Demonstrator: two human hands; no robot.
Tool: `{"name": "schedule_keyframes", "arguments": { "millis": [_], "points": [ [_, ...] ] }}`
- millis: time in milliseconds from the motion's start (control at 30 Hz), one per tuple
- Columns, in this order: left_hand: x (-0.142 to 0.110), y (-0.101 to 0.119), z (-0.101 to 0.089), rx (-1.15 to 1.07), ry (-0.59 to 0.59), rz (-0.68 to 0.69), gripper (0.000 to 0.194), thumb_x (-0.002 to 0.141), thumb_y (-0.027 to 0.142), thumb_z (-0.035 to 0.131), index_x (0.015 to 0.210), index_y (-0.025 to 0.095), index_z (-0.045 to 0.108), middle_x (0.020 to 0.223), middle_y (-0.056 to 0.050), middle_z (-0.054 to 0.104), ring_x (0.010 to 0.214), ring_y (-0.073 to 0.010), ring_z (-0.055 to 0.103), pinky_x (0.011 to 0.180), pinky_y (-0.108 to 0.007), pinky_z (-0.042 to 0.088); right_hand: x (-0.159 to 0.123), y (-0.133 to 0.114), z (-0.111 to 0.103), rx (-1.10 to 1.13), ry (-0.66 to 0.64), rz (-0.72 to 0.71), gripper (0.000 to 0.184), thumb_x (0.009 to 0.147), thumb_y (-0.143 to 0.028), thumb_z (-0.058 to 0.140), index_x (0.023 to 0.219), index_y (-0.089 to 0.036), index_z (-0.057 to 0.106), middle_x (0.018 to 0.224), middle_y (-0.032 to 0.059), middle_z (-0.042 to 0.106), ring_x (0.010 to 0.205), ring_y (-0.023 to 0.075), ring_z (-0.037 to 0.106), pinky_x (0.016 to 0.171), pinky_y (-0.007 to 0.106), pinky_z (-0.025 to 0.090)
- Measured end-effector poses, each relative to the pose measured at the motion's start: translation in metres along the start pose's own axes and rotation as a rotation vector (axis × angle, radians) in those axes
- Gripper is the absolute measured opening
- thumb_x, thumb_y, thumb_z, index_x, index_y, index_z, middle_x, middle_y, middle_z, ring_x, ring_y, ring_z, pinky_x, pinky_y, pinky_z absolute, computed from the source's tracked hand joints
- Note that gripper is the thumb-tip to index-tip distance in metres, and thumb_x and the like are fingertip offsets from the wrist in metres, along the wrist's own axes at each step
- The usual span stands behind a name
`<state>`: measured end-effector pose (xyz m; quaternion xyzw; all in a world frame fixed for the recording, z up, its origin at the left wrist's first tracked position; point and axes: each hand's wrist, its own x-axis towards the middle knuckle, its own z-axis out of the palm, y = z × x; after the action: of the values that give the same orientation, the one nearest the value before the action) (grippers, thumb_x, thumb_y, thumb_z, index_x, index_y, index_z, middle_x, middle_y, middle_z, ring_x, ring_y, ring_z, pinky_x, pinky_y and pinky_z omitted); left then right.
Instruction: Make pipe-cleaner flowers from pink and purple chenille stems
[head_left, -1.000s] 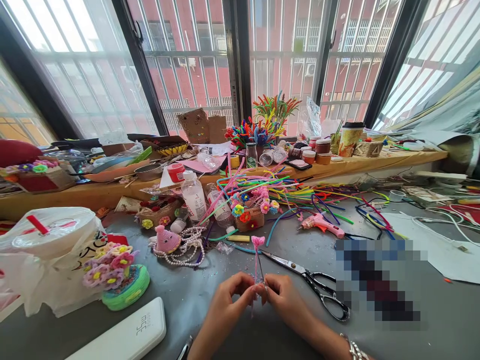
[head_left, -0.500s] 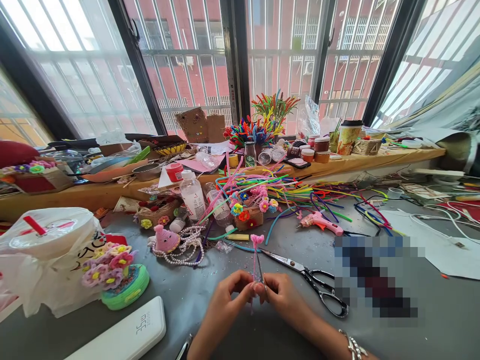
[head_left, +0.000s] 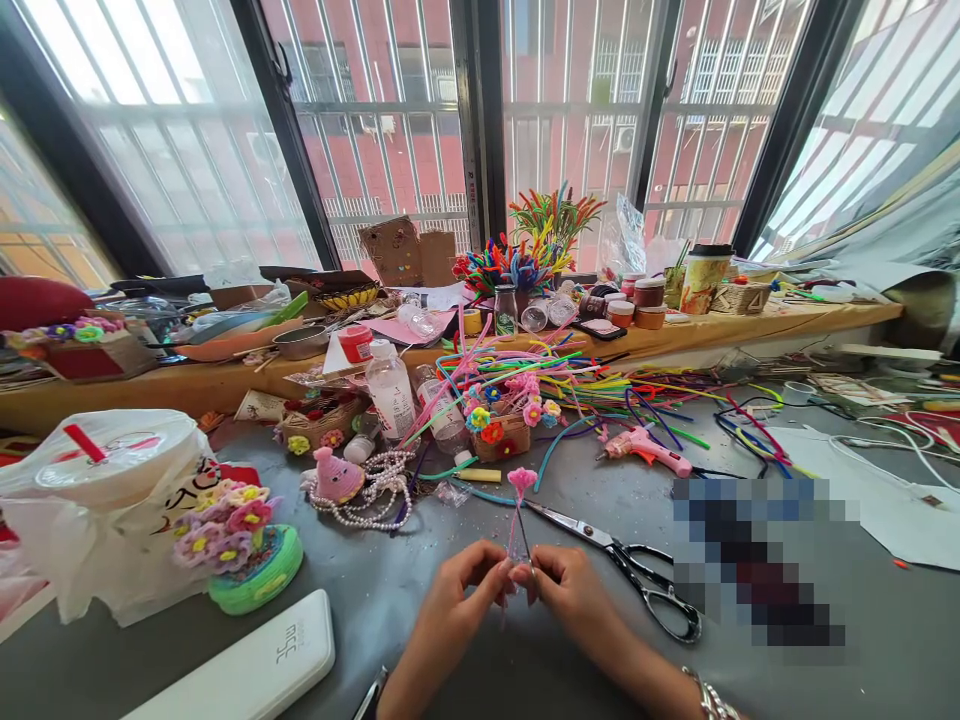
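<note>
My left hand (head_left: 459, 597) and my right hand (head_left: 571, 593) meet low in the middle, over the grey tabletop (head_left: 420, 560). Both pinch the thin stem of a small pink pipe-cleaner flower (head_left: 521, 480) that stands upright between my fingertips, its fuzzy head above them. A dark thin wire runs along the stem. Black-handled scissors (head_left: 630, 565) lie just right of my right hand.
A pink glue gun (head_left: 646, 448) and a heap of coloured pipe cleaners (head_left: 570, 385) lie behind. A small basket of flowers (head_left: 501, 425), bottles (head_left: 391, 390), pearl beads (head_left: 375, 490), a green flower pot (head_left: 244, 550), a white power bank (head_left: 247, 665) and a bagged cup (head_left: 105, 500) crowd the left.
The hands stay pinched on the stem and have barely shifted. The view has moved slightly.
</note>
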<state>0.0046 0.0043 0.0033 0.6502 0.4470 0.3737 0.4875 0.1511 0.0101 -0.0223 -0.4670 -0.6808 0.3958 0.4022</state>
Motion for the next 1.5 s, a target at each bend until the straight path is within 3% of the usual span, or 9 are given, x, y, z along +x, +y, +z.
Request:
{"name": "schedule_keyframes", "arguments": {
  "millis": [167, 400, 733, 1267, 1500],
  "points": [
    [0.002, -0.0034, -0.003, -0.146, 0.016, -0.034, 0.025, 0.073, 0.037, 0.051, 0.067, 0.013, 0.054, 0.058, 0.001, 0.053, 0.055, -0.0106, 0.048, 0.054, -0.021, 0.038, -0.0016, 0.0016, 0.0014, 0.044, -0.06, -0.02, 0.056, 0.073, -0.063, 0.031, 0.051, -0.015, 0.048, 0.049, -0.0026, 0.039, 0.048, 0.0092, 0.035, 0.045, 0.02, 0.025],
    [0.0045, -0.0089, -0.0053, -0.429, -0.117, -0.168, 0.031, 0.062, 0.043, 0.061, 0.062, 0.013, 0.053, 0.052, 0.002, 0.051, 0.048, -0.0087, 0.046, 0.049, -0.021, 0.037, -0.0038, 0.0016, 0.0034, 0.08, -0.137, -0.072, 0.062, 0.071, -0.068, 0.024, 0.06, -0.015, 0.054, 0.055, -0.0009, 0.046, 0.053, 0.0106, 0.039, 0.049, 0.02, 0.031],
    [0.0039, -0.0041, -0.0037, -0.404, -0.134, -0.161, 0.031, 0.063, 0.044, 0.06, 0.062, 0.014, 0.053, 0.052, 0.002, 0.051, 0.049, -0.009, 0.046, 0.048, -0.02, 0.036, -0.0024, 0.0028, 0.0031, 0.085, -0.116, -0.052, 0.063, 0.07, -0.069, 0.025, 0.06, -0.014, 0.055, 0.056, 0.0009, 0.05, 0.053, 0.0115, 0.042, 0.049, 0.021, 0.033],
    [0.0045, -0.0029, -0.0036, -0.349, -0.11, -0.128, 0.032, 0.064, 0.046, 0.058, 0.062, 0.014, 0.052, 0.051, 0.003, 0.05, 0.049, -0.0093, 0.046, 0.05, -0.021, 0.037, -0.0002, 0.0036, 0.0029, 0.034, -0.019, -0.019, 0.057, 0.069, -0.067, 0.034, 0.045, -0.016, 0.044, 0.042, -0.004, 0.036, 0.042, 0.0078, 0.031, 0.04, 0.02, 0.022],
    [0.0039, -0.0016, -0.004, -0.366, -0.106, -0.113, 0.031, 0.065, 0.044, 0.058, 0.063, 0.014, 0.052, 0.053, 0.002, 0.051, 0.05, -0.0092, 0.046, 0.051, -0.021, 0.037, -0.0028, 0.0, 0.0031, 0.103, -0.087, -0.072, 0.06, 0.071, -0.067, 0.028, 0.051, -0.015, 0.049, 0.049, -0.0018, 0.043, 0.048, 0.0094, 0.036, 0.045, 0.02, 0.027]
  ]
}}
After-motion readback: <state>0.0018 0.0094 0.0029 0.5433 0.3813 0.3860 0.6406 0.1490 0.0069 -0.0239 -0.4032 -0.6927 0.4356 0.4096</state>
